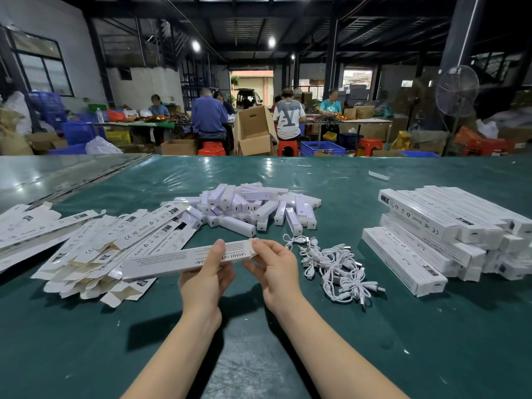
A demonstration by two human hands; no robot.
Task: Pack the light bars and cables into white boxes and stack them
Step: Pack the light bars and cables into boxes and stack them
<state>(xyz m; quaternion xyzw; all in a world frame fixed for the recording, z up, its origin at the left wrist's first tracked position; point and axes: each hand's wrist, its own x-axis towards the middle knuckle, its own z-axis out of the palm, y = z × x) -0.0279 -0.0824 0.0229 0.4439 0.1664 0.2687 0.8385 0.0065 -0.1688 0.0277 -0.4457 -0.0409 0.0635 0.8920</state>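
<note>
I hold one long white box level above the green table. My left hand grips it near its right part, thumb on top. My right hand pinches the box's right end flap. Behind the box lies a heap of white light bars. A tangle of white cables lies to the right of my hands. Flat unfolded boxes are piled at the left. Packed white boxes are stacked in crossed layers at the right.
More flat boxes spread toward the left edge. A single small white piece lies far back on the table. Beyond the table, several people sit at benches among cardboard cartons, blue crates and red stools; a fan stands at the right.
</note>
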